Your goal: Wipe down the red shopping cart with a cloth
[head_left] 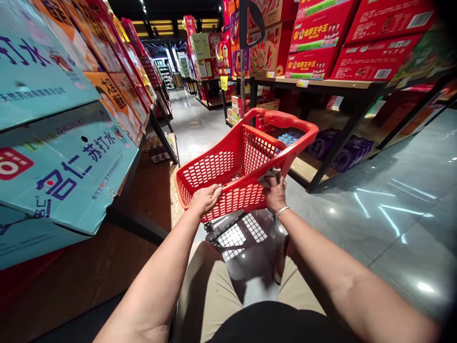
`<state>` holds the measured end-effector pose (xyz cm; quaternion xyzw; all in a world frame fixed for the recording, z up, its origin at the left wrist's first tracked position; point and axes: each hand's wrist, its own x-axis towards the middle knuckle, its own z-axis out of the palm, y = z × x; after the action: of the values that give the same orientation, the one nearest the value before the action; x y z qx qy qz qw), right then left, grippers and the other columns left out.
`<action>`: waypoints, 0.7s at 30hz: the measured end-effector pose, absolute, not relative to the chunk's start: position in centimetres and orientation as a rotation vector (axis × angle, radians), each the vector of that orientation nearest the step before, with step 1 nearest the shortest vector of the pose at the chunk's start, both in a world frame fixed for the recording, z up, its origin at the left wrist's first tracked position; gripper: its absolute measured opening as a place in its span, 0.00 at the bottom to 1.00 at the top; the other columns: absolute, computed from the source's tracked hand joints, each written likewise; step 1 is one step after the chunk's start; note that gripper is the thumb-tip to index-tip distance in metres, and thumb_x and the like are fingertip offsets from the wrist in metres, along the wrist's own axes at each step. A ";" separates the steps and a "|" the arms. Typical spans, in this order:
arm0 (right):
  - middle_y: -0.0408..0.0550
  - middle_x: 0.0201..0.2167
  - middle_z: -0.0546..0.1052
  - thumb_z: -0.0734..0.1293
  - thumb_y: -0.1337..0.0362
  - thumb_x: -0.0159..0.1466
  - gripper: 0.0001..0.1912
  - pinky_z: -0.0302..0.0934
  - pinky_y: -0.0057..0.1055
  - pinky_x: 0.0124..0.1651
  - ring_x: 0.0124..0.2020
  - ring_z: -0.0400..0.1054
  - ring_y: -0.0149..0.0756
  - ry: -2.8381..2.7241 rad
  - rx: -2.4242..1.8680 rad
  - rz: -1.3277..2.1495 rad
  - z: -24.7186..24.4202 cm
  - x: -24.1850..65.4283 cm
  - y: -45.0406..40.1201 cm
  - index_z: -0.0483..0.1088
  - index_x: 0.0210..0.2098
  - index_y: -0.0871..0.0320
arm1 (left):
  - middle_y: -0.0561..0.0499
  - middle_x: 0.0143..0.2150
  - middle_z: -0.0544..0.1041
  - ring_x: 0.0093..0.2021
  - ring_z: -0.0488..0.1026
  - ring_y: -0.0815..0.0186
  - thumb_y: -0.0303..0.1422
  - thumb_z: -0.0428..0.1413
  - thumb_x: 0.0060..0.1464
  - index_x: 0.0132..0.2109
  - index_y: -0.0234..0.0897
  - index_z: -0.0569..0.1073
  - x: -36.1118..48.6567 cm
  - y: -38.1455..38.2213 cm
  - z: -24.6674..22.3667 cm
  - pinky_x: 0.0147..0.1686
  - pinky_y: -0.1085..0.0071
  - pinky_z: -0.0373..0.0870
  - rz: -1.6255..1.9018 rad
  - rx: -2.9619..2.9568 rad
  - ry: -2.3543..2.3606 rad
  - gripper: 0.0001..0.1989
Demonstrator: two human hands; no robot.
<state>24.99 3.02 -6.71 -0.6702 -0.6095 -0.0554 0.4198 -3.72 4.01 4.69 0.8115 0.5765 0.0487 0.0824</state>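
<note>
A red plastic shopping cart (228,200) stands before me, side-on, its handle end toward the upper right. No goods show in its basket. My left hand (206,199) is closed over the near top rim, the thumb lying along it. Against the same side, nearer the handle, is my right hand (275,193), its fingers wrapped round a crumpled greyish cloth (270,177) pressed to the red plastic. A bracelet (283,211) circles my right wrist. Part of the cloth is hidden by my fingers.
Light-blue cartons (64,171) are stacked close on my left. A black-framed shelf (335,85) with red boxes (314,40) stands beyond the cart to the right. Purple wrapped packs (352,150) lie on its lower board. An aisle (187,119) of shiny grey floor runs ahead.
</note>
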 end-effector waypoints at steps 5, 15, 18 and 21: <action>0.56 0.47 0.66 0.63 0.66 0.56 0.18 0.63 0.48 0.57 0.49 0.65 0.47 -1.192 -1.614 0.109 -6.7 25.0 3.2 0.71 0.46 0.55 | 0.51 0.37 0.80 0.40 0.77 0.58 0.50 0.34 0.67 0.41 0.46 0.72 -4.0 3.9 4.8 0.36 0.68 0.63 0.191 2.412 1.682 0.25; 0.48 0.61 0.67 0.60 0.64 0.66 0.18 0.59 0.44 0.59 0.60 0.59 0.49 -1.950 -1.588 -0.169 -4.0 15.4 -0.4 0.73 0.51 0.45 | 0.48 0.42 0.81 0.45 0.78 0.56 0.49 0.29 0.69 0.45 0.44 0.74 -4.1 3.8 4.5 0.38 0.68 0.65 0.149 2.414 1.692 0.30; 0.33 0.60 0.70 0.60 0.59 0.70 0.16 0.58 0.39 0.60 0.58 0.60 0.42 -2.242 -1.351 -0.207 -3.8 14.7 -0.9 0.74 0.50 0.35 | 0.47 0.42 0.81 0.45 0.78 0.55 0.48 0.29 0.69 0.46 0.44 0.74 -4.5 3.7 4.6 0.38 0.67 0.65 0.140 2.406 1.688 0.31; 0.38 0.56 0.74 0.58 0.59 0.72 0.18 0.59 0.38 0.59 0.54 0.61 0.43 -2.291 -1.311 -0.243 -3.2 17.2 0.0 0.75 0.53 0.38 | 0.47 0.43 0.82 0.46 0.78 0.54 0.49 0.29 0.69 0.47 0.45 0.75 -5.0 3.6 4.7 0.38 0.67 0.65 0.151 2.390 1.710 0.31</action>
<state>17.20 -0.02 -3.18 -0.4799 -0.8383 -0.0891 0.2429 -5.00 3.61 4.73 0.8083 0.5782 0.0512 0.0992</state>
